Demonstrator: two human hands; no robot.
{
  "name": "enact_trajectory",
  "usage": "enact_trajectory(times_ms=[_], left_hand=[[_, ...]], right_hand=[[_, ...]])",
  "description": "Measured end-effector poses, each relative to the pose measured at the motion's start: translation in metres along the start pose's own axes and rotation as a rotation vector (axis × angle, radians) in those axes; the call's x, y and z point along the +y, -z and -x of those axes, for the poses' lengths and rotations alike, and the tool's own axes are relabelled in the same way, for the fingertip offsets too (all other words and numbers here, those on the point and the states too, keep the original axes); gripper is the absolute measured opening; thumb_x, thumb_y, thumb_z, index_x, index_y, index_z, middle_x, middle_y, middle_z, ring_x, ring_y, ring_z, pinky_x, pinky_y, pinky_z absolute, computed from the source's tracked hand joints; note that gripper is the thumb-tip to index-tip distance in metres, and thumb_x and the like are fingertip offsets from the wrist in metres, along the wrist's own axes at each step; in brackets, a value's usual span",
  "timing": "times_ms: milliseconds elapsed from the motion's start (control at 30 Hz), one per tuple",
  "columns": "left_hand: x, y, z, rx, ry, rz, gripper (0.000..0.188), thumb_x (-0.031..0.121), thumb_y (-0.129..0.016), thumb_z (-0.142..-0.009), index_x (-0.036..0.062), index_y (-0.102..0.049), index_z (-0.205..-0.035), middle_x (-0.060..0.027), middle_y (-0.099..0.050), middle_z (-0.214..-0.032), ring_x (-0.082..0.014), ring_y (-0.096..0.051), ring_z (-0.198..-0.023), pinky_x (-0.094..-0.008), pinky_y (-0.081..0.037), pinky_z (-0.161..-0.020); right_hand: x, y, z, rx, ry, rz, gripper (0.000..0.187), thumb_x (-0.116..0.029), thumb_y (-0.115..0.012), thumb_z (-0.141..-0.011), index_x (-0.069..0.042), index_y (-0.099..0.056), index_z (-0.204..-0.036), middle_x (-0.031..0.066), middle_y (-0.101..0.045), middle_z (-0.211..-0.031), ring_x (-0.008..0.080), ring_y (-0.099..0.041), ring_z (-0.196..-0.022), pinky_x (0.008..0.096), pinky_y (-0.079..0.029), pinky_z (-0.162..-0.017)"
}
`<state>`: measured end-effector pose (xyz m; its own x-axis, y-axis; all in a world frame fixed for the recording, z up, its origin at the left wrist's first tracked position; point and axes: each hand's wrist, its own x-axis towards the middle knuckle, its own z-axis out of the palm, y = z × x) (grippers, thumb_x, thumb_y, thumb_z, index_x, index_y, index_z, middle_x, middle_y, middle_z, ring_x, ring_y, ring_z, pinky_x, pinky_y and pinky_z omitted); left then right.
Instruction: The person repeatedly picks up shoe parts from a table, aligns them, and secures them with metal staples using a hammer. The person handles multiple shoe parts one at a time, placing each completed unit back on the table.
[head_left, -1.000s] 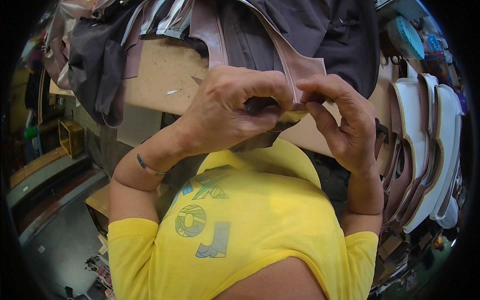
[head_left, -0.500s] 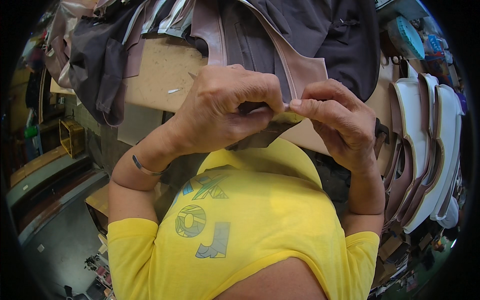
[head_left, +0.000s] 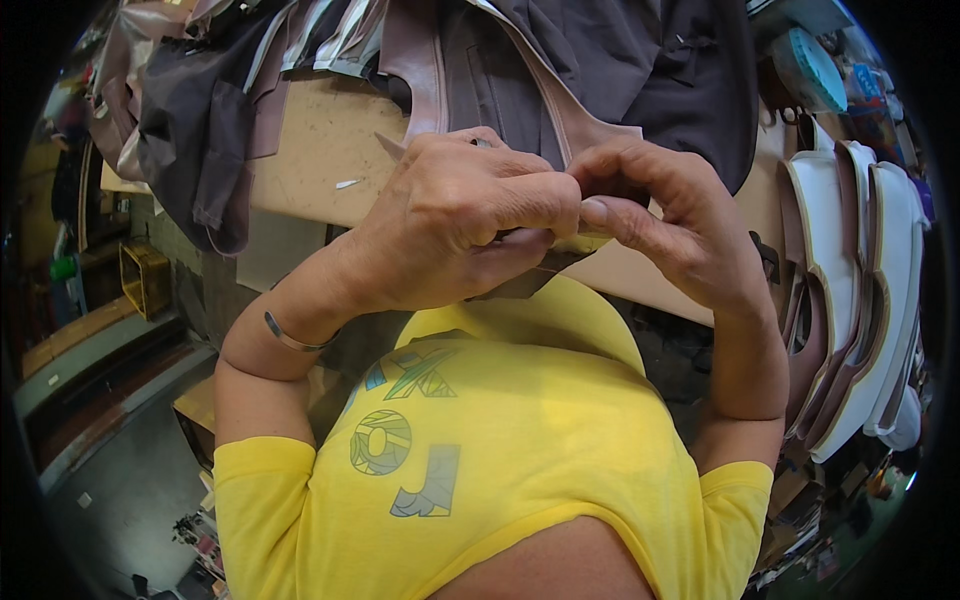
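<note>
A dark brown fabric piece [head_left: 645, 75] with pinkish-brown leather trim [head_left: 578, 118] lies across the table in front of me. Its near part runs down behind my fingers. My left hand [head_left: 465, 215] is closed on the near edge of the leather trim, fingers curled and thumb side toward the right. Against it, my right hand [head_left: 675, 220] pinches with thumb and index finger at the same spot. What sits between those right fingertips is hidden. Below the hands hangs a dark flap [head_left: 515, 285] of the piece, with a small yellowish patch [head_left: 580, 243] near the fingertips.
The tan tabletop [head_left: 330, 150] carries a small white scrap [head_left: 347, 184]. More dark fabric [head_left: 195, 130] drapes over its left side. At right stand several white-and-brown shaped panels [head_left: 850, 300], with a turquoise round lid [head_left: 818, 70] behind them. A yellow crate [head_left: 145, 278] is low at left.
My right hand has shifted up and closer to the left, its wrist moving outward to the right. My left hand has turned slightly, and the leather trim's corner has drawn a little leftward and down.
</note>
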<state>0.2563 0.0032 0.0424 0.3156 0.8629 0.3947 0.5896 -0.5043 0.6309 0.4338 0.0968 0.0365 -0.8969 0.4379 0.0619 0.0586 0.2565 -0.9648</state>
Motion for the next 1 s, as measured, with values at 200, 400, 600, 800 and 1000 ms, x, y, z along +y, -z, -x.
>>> enact_trajectory(times_ms=[200,400,600,800,1000], left_hand=[[-0.002,-0.001,0.002,0.009,0.011,0.035,0.02,-0.005,-0.065,-0.057,0.0063,-0.059,-0.073,-0.0047,-0.057,-0.062,-0.0203,-0.058,-0.058,-0.0286,-0.043,-0.062],[-0.006,-0.002,0.005,-0.002,0.044,0.005,0.02,-0.002,-0.068,-0.058,0.0066,-0.059,-0.074,-0.0042,-0.06,-0.066,-0.0207,-0.059,-0.059,-0.0282,-0.043,-0.062],[-0.007,0.012,0.004,-0.152,0.247,0.211,0.02,0.004,-0.07,-0.068,0.0032,-0.062,-0.087,-0.0058,-0.063,-0.078,-0.0167,-0.061,-0.067,-0.0262,-0.047,-0.066],[-0.011,0.018,0.01,-0.108,0.274,0.273,0.019,0.0,-0.067,-0.07,-0.0001,-0.063,-0.089,-0.0068,-0.064,-0.079,-0.0148,-0.062,-0.068,-0.0236,-0.049,-0.061],[-0.016,0.017,0.013,-0.104,-0.061,-0.033,0.023,-0.001,-0.066,-0.068,0.0041,-0.065,-0.09,-0.0077,-0.064,-0.076,-0.0187,-0.061,-0.061,-0.0246,-0.048,-0.053]], right_hand=[[0.002,0.008,-0.007,-0.18,-0.133,-0.073,0.015,-0.008,-0.059,-0.078,0.003,-0.059,-0.089,0.0074,-0.059,-0.069,0.0115,-0.056,-0.063,0.0249,-0.045,-0.059],[-0.003,-0.001,-0.006,-0.073,0.102,0.304,0.01,-0.008,-0.059,-0.076,0.0,-0.058,-0.081,0.014,-0.058,-0.068,0.0268,-0.057,-0.06,0.0299,-0.044,-0.055],[0.003,0.002,-0.002,-0.064,0.015,0.25,0.01,-0.008,-0.062,-0.076,0.002,-0.057,-0.078,0.0061,-0.053,-0.063,0.0127,-0.051,-0.056,0.0252,-0.04,-0.053],[0.003,0.005,-0.003,-0.112,-0.057,0.194,0.01,-0.008,-0.061,-0.076,0.002,-0.058,-0.076,0.0057,-0.053,-0.063,0.0114,-0.05,-0.055,0.0236,-0.04,-0.052],[0.005,0.008,-0.003,-0.117,-0.048,0.21,0.011,-0.008,-0.061,-0.076,0.002,-0.057,-0.075,0.0049,-0.051,-0.062,0.0104,-0.049,-0.054,0.0231,-0.04,-0.051]])
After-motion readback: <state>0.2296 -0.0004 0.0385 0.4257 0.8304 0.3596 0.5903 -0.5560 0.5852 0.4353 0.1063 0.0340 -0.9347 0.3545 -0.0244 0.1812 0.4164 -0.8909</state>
